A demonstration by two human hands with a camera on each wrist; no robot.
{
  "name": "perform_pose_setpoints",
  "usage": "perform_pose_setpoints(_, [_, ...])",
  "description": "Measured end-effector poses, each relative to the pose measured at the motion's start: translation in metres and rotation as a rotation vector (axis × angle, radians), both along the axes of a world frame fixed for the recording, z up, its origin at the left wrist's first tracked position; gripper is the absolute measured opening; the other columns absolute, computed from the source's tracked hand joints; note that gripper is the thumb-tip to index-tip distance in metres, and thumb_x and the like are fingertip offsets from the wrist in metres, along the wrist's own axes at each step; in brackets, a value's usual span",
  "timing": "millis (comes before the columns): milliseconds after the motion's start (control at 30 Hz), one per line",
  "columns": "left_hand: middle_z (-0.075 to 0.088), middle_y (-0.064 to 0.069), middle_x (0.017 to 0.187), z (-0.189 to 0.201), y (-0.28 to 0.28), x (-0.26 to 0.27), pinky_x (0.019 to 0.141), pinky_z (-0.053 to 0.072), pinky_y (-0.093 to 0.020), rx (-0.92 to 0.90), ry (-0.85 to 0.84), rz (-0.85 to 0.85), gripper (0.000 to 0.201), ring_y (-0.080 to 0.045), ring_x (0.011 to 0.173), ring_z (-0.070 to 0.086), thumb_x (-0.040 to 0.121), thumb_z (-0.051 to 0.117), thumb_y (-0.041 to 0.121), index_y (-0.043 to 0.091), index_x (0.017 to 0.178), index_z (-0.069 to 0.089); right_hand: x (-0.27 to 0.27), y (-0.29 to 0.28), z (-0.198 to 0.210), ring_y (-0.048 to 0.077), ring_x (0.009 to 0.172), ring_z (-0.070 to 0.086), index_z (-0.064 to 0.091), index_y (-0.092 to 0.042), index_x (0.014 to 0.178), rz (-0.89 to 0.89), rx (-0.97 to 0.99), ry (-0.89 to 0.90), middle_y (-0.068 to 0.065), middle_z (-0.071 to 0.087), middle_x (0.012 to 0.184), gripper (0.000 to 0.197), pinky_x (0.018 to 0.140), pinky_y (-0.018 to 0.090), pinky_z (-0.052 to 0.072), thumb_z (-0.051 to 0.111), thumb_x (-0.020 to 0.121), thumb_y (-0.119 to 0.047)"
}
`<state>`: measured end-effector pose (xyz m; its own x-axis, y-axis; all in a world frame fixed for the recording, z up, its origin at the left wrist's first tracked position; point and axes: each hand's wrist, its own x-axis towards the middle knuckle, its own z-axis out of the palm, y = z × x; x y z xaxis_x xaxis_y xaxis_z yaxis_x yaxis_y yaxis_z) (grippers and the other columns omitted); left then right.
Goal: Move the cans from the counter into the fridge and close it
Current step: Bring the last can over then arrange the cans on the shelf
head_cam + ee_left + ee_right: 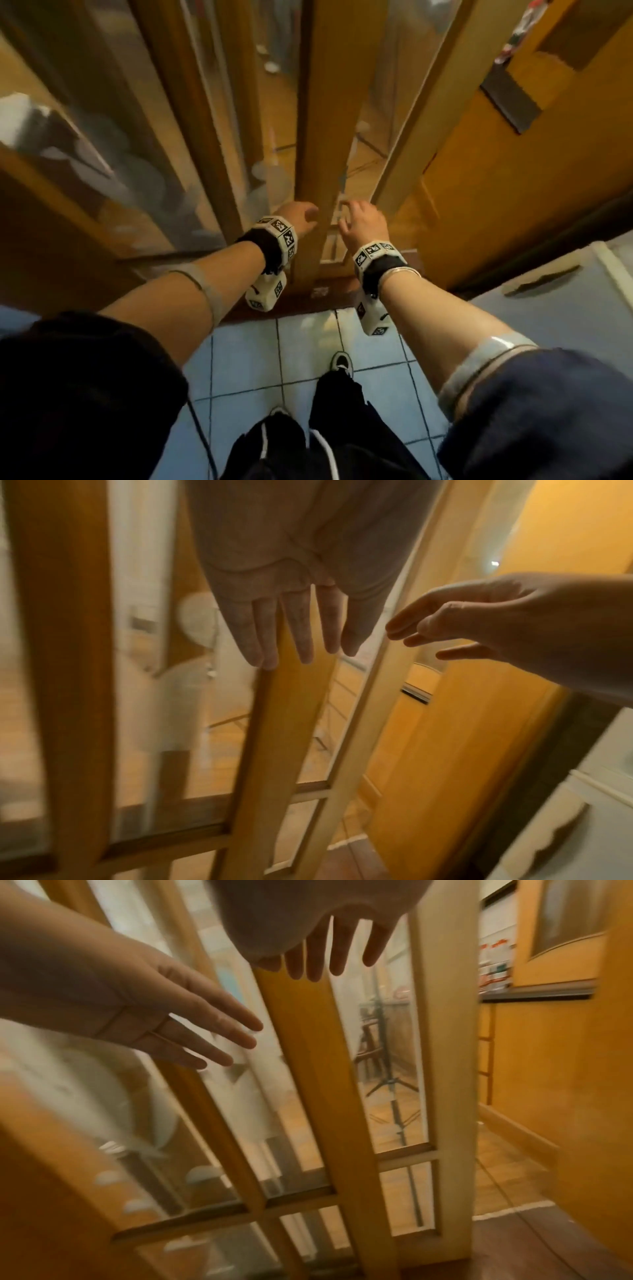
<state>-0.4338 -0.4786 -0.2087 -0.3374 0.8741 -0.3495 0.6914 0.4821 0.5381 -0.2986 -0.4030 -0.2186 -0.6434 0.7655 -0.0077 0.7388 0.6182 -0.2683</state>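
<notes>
No can shows in any view. I stand in front of a wooden door with glass panes (322, 137). My left hand (303, 217) reaches to its middle stile, and in the left wrist view its straight fingers (294, 631) lie against the wood. My right hand (359, 222) hovers just to the right, fingers spread and relaxed (329, 955), holding nothing. A white appliance front with a dark recessed grip (541, 279) stands low at the right; whether it is the fridge I cannot tell.
An orange wooden panel (513, 192) stands at the right, beside the open gap of the door. Through the glass a tripod (394, 1096) and a wooden floor show. Pale blue floor tiles (246, 356) lie under my feet.
</notes>
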Motion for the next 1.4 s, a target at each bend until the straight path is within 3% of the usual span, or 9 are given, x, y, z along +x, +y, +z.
perform_pose_setpoints(167, [0.051, -0.008, 0.139, 0.000, -0.084, -0.060, 0.100, 0.039, -0.029, -0.003, 0.025, 0.244, 0.040, -0.025, 0.126, 0.049, 0.096, 0.047, 0.017, 0.015, 0.136, 0.048, -0.082, -0.055, -0.001, 0.027, 0.126, 0.046, 0.048, -0.016, 0.133, 0.227, -0.070, -0.006, 0.008, 0.050, 0.137, 0.041, 0.104, 0.037, 0.035, 0.044, 0.093, -0.024])
perform_pose_setpoints(367, [0.054, -0.012, 0.136, -0.007, -0.184, -0.117, 0.104, 0.042, -0.037, 0.019, -0.033, 0.587, 0.041, -0.029, 0.124, 0.051, 0.091, 0.053, 0.016, 0.016, 0.131, 0.052, -0.172, -0.125, 0.001, 0.027, 0.127, 0.043, 0.047, -0.014, 0.133, 0.517, -0.039, -0.057, 0.008, 0.048, 0.139, 0.040, 0.103, 0.036, 0.033, 0.043, 0.095, -0.026])
perform_pose_setpoints(567, [0.053, -0.014, 0.136, 0.003, -0.283, -0.159, 0.103, 0.039, -0.033, 0.046, -0.054, 0.929, 0.039, -0.027, 0.124, 0.051, 0.092, 0.054, 0.010, 0.006, 0.131, 0.052, -0.256, -0.203, 0.010, 0.026, 0.122, 0.049, 0.050, -0.015, 0.131, 0.845, -0.030, -0.020, 0.008, 0.053, 0.134, 0.038, 0.100, 0.034, 0.036, 0.043, 0.095, -0.025])
perform_pose_setpoints(700, [0.051, -0.009, 0.139, 0.007, -0.357, -0.166, 0.108, 0.037, -0.034, 0.033, -0.001, 1.141, 0.041, -0.027, 0.128, 0.048, 0.092, 0.055, 0.016, 0.012, 0.133, 0.050, -0.297, -0.262, 0.014, 0.028, 0.121, 0.048, 0.050, -0.013, 0.129, 1.044, 0.001, -0.019, 0.008, 0.053, 0.132, 0.037, 0.100, 0.038, 0.038, 0.043, 0.096, -0.028])
perform_pose_setpoints(833, [0.053, -0.015, 0.135, 0.006, -0.431, -0.158, 0.107, 0.039, -0.034, 0.083, -0.001, 1.350, 0.039, -0.029, 0.124, 0.051, 0.090, 0.057, 0.009, 0.007, 0.129, 0.054, -0.315, -0.332, 0.022, 0.031, 0.124, 0.045, 0.050, -0.011, 0.127, 1.208, -0.009, -0.073, 0.011, 0.051, 0.132, 0.034, 0.102, 0.040, 0.035, 0.039, 0.097, -0.024])
perform_pose_setpoints(933, [0.053, -0.014, 0.136, 0.009, -0.490, -0.148, 0.106, 0.034, -0.028, 0.070, 0.050, 1.457, 0.040, -0.026, 0.126, 0.049, 0.091, 0.056, 0.011, 0.006, 0.130, 0.053, -0.322, -0.396, 0.027, 0.028, 0.128, 0.042, 0.048, -0.015, 0.132, 1.330, -0.036, -0.062, 0.008, 0.048, 0.138, 0.037, 0.106, 0.039, 0.033, 0.039, 0.097, -0.023])
perform_pose_setpoints(1267, [0.054, -0.006, 0.134, 0.029, -0.704, -0.105, 0.099, 0.041, -0.030, 0.014, 0.175, 1.671, 0.039, -0.023, 0.120, 0.053, 0.092, 0.054, 0.022, 0.016, 0.131, 0.050, -0.320, -0.628, 0.033, 0.024, 0.125, 0.045, 0.048, -0.015, 0.130, 1.580, -0.065, -0.005, 0.006, 0.051, 0.135, 0.036, 0.104, 0.036, 0.034, 0.041, 0.097, -0.026])
perform_pose_setpoints(1400, [0.056, -0.006, 0.133, 0.034, -0.781, -0.086, 0.101, 0.040, -0.030, 0.007, 0.175, 1.745, 0.039, -0.022, 0.122, 0.052, 0.092, 0.054, 0.022, 0.016, 0.130, 0.052, -0.314, -0.711, 0.034, 0.024, 0.125, 0.046, 0.048, -0.015, 0.132, 1.651, -0.076, -0.001, 0.007, 0.051, 0.134, 0.037, 0.104, 0.037, 0.035, 0.042, 0.097, -0.027])
